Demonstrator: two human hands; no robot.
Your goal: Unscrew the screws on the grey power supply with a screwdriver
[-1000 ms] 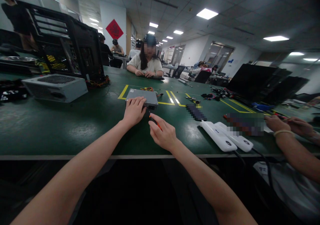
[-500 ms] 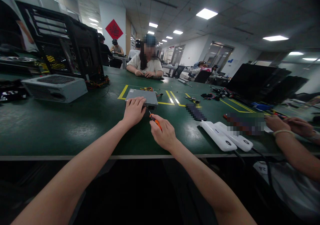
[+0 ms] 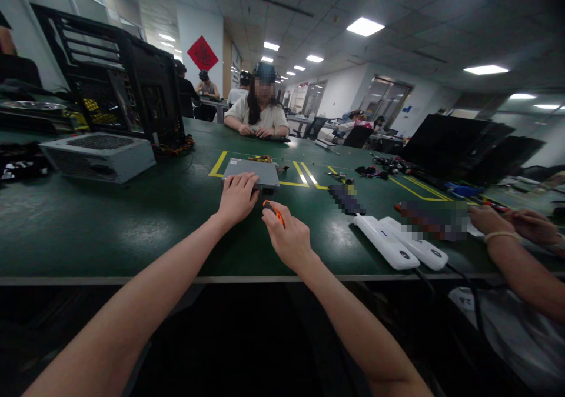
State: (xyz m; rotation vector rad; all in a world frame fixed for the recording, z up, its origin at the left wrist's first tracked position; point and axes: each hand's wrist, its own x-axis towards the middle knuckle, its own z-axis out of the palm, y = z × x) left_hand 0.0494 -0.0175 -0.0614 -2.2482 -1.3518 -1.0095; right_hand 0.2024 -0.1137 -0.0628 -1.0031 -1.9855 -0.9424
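Note:
A small grey metal power supply unit (image 3: 258, 172) lies on the green tabletop (image 3: 168, 232) in front of me. My left hand (image 3: 238, 198) holds it down, fingers over its top and thumb at the near edge. A socket shows on its near side, right of that thumb. In my right hand (image 3: 289, 235) is a screwdriver (image 3: 273, 213) with an orange and black handle, gripped between thumb and fingers. Its handle tilts toward the unit's near side. I cannot make out the shaft tip. Coloured cables (image 3: 265, 159) show behind the unit.
On the left stand a larger power supply (image 3: 99, 156) and an open black computer case (image 3: 128, 85). To the right lie two white power strips (image 3: 388, 244) and a blurred-out dark device (image 3: 346, 200). A co-worker's hands (image 3: 489, 217) are at the far right; another person (image 3: 258, 112) sits opposite.
The screwdriver's thin shaft, visible before, no longer shows clearly, and its handle has turned slightly in my right hand. My left hand stays on the unit.

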